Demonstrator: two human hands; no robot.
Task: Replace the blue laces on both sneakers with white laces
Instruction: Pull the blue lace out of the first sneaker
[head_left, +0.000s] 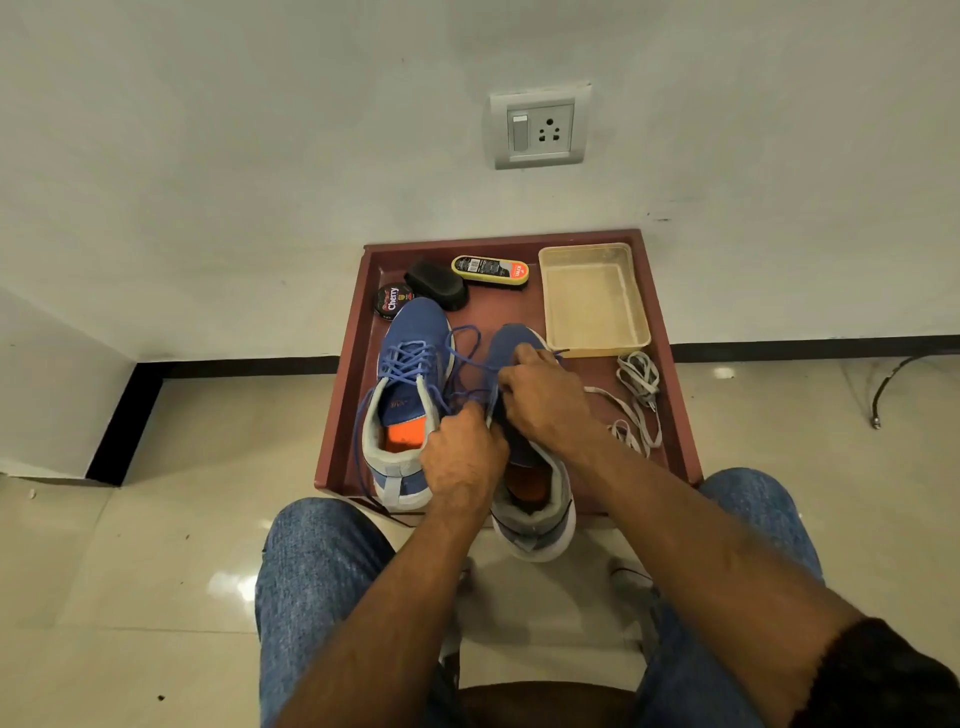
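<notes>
Two blue sneakers stand side by side on a reddish-brown tray (343, 415). The left sneaker (408, 384) keeps its blue lace (410, 358) threaded, loose ends trailing down its left side. The right sneaker (535, 499) overhangs the tray's near edge. My left hand (462, 457) grips that sneaker's left side near the eyelets. My right hand (540, 395) lies over its tongue and pinches a loosened blue lace (467, 353) that loops out toward the toe. White laces (636, 400) lie coiled on the tray to the right.
At the tray's back sit a round polish tin (392, 301), a black brush (436, 285), a yellow-edged shoe brush (491, 270) and a clear plastic box (595, 301). A wall with a socket stands behind. My jeans-clad knees flank the tray's near edge.
</notes>
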